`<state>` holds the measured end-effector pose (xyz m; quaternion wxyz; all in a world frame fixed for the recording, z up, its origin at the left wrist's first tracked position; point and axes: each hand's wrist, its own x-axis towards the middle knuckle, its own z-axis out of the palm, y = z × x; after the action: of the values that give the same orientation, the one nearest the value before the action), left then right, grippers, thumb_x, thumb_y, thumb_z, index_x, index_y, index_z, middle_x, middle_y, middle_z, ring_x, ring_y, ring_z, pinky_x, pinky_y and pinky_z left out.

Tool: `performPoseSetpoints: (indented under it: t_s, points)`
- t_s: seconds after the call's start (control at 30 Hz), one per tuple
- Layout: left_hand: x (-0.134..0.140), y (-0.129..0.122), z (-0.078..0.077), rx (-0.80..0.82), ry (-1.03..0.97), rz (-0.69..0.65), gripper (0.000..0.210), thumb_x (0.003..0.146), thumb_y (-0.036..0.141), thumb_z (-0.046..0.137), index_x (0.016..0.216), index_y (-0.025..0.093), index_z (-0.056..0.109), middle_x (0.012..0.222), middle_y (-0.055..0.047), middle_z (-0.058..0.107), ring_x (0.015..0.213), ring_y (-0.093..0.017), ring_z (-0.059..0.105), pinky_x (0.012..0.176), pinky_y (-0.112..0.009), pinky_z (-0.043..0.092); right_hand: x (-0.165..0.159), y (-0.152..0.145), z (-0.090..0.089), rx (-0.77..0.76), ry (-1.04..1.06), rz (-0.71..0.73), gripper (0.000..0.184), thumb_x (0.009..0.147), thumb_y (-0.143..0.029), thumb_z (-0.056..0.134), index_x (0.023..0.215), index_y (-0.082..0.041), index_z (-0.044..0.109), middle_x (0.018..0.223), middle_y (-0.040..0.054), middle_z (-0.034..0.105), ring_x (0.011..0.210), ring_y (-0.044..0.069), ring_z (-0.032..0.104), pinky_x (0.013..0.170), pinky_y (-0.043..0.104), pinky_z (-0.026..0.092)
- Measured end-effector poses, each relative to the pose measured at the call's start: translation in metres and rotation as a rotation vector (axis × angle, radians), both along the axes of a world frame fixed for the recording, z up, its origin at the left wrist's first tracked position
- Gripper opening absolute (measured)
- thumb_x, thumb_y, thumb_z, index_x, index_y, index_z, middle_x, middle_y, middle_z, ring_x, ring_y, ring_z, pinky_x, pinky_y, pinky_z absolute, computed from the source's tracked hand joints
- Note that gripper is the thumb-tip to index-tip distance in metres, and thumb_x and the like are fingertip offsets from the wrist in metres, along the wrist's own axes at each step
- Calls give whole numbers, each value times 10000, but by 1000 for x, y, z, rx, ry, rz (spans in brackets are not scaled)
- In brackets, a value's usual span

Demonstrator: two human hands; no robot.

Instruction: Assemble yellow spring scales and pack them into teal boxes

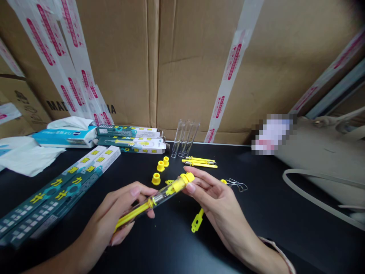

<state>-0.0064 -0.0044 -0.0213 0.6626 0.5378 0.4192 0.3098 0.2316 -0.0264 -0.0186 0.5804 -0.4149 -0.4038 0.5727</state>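
My left hand [125,205] is wrapped round the clear tube of a spring scale [136,208], which slants up to the right. Inside the tube show a yellow rod and a metal spring. At the upper end, the thumb and fingers of my right hand [212,194] pinch a yellow cap [184,180], which sits in the tube's mouth. Several loose yellow caps [156,179] stand just beyond my hands. A yellow flat-ended piece [197,222] lies partly hidden under my right hand. Behind that hand are wire hooks [238,184].
Clear tubes [185,139] stand upright at the back, with yellow rods with springs [199,162] lying before them. Green and white boxes [71,182] lie to the left, more boxes [131,139] behind. A tissue pack [65,135] is at far left; a beige bag [322,152] at right.
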Motion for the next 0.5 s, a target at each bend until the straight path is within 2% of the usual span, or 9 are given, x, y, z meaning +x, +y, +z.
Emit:
performPoseSetpoints:
  t_s: [0.2,0.4,0.5]
  points:
    - [1,3,2,-12,51,5,455,1008,531,409,1086,160,661,856,-79,715,295,-16,377,294,-146,249,-9,0,1,-78,145,-7,425,739,-343,904,1135,-249,780,1016,28,785,1002,193,730,1045,363,551]
    - [0,4,8,-109,-58,-17,630,930,696,421,1078,138,674,841,-75,710,286,-8,327,289,-159,204,-9,0,3,-90,191,-12,418,752,-297,905,1148,-267,777,939,-15,770,954,132,726,1016,272,563]
    - [3,1,14,-103,-102,4,676,934,701,392,1087,116,695,859,-95,715,323,-10,321,325,-168,206,-9,0,3,-74,199,6,365,790,-281,878,1140,-268,778,1010,-7,780,1027,147,724,1057,290,544]
